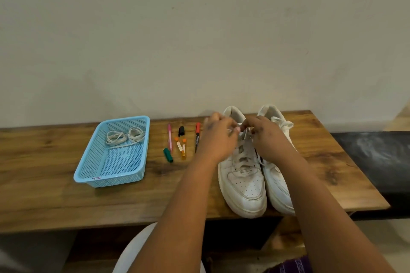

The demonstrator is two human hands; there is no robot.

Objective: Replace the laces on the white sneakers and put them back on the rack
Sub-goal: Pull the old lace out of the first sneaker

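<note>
- Plain pale wall [199, 29] rises behind a brown wooden desk [55, 201] that carries everything in view
- Two white leather sneakers [244, 186] stand side by side on the right part of the desk, toes toward the person, their sides touching
- Left hand [218, 137] and right hand [265, 137] meet over the upper eyelets of the left-standing sneaker; the fingers of each are curled and pinch its white lace [244, 150] near the tongue
- That lace is threaded across the lower eyelets; the other sneaker wears a tied white bow [285, 124] near its collar
- Light blue perforated plastic basket [115, 162] sits on the left of the desk, well apart from the shoes, holding two coiled off-white spare laces [125, 137] at its far end
- Between basket and sneakers lie a pink pen [169, 138], a red-capped black marker [197, 137], a loose black cap [181, 131], a green cap [168, 155] and small orange-capped tubes [180, 147]
</note>
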